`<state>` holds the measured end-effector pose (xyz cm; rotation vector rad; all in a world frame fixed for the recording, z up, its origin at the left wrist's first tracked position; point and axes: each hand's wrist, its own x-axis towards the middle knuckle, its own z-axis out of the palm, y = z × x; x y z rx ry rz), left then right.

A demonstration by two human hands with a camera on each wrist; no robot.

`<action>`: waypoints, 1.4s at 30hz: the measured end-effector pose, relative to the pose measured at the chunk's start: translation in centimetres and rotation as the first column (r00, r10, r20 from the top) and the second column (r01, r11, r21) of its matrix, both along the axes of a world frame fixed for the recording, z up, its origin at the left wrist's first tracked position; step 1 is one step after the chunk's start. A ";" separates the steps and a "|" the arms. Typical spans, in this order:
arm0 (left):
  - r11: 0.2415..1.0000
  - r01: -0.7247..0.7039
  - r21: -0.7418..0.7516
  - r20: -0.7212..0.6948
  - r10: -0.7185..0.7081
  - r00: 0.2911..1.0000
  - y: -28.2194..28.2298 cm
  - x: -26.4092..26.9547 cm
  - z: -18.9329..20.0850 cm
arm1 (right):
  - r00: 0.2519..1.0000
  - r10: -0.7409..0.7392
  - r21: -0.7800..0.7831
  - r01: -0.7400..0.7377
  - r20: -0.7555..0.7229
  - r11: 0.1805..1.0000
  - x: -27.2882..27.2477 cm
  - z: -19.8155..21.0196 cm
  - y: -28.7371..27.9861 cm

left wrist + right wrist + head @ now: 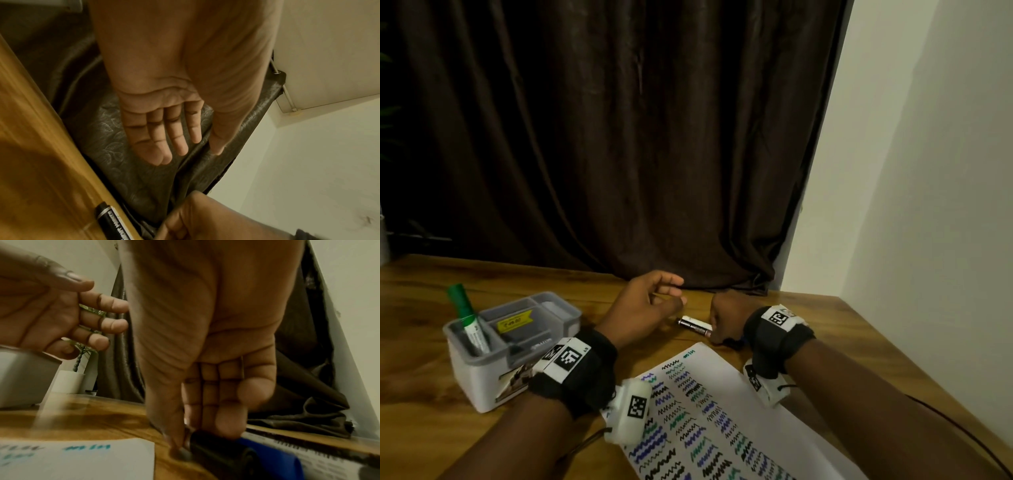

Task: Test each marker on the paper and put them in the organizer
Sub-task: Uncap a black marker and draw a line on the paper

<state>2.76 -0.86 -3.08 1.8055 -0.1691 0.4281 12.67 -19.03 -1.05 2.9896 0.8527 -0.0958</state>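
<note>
Two hands meet over the wooden surface [421, 284] near its far edge. The right hand [726, 317] curls down on a black marker [693, 325] lying flat there, thumb and fingers pinching its near end. The left hand [643, 305] hovers just left of the marker, fingers relaxed and spread, holding nothing. The paper [726, 404], covered in squiggles, lies just in front of the marker. The organizer [482, 380] stands to the left, a green marker [465, 318] upright in its front compartment. A dark curtain [619, 137] hangs beyond the far edge.
</note>
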 end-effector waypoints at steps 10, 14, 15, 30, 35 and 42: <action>0.985 0.168 -0.031 -0.006 -0.168 0.986 -0.9 -0.6 0.4 | 0.732 0.511 0.892 0.400 -0.450 0.212 -4.8 3.7 -1.6; 0.991 0.100 -0.088 0.043 -0.097 0.994 -0.9 -0.7 0.4 | 0.776 0.494 0.913 0.393 -0.393 0.109 -4.8 2.2 -1.6; 0.991 0.077 -0.106 0.052 -0.072 0.996 -0.9 -0.7 0.4 | 0.794 0.472 0.918 0.386 -0.383 0.096 -4.7 2.0 -1.7; 0.999 0.043 -0.013 0.056 -0.042 0.998 -2.0 -1.3 0.6 | 0.956 0.204 0.620 -0.293 0.213 0.728 -5.3 1.5 -4.2; 0.998 0.043 0.036 0.040 -0.044 0.998 -2.0 -1.4 0.5 | 0.949 0.280 0.605 -0.308 0.144 0.734 -6.0 1.0 -3.5; 0.998 0.057 0.021 0.021 -0.058 0.998 -1.9 -1.4 0.5 | 0.942 0.278 0.556 -0.335 0.188 0.761 -6.2 1.1 -3.4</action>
